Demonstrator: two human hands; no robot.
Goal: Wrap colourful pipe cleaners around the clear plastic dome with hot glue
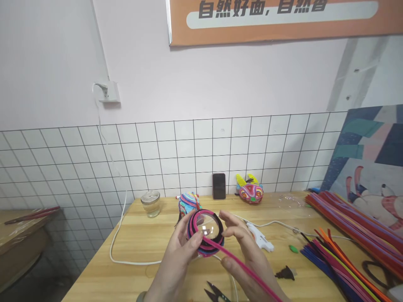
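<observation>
My left hand (179, 256) grips a clear round object (206, 230) wound with pink, black and blue pipe cleaners, thumb pressed on its rim. My right hand (245, 251) steadies the other side and pinches a long pink pipe cleaner (245, 270) that runs from the coil down to the lower right. Both hands hover above the wooden table (141, 247).
On the table lie a white glue gun (260, 238) with its cord, small scissors (215, 292), a black plug (286, 274), a glass jar (150, 203), a phone (219, 186) leaning on the tiled wall, two colourful craft figures (251, 191), and piles of pipe cleaners (346, 239) at right.
</observation>
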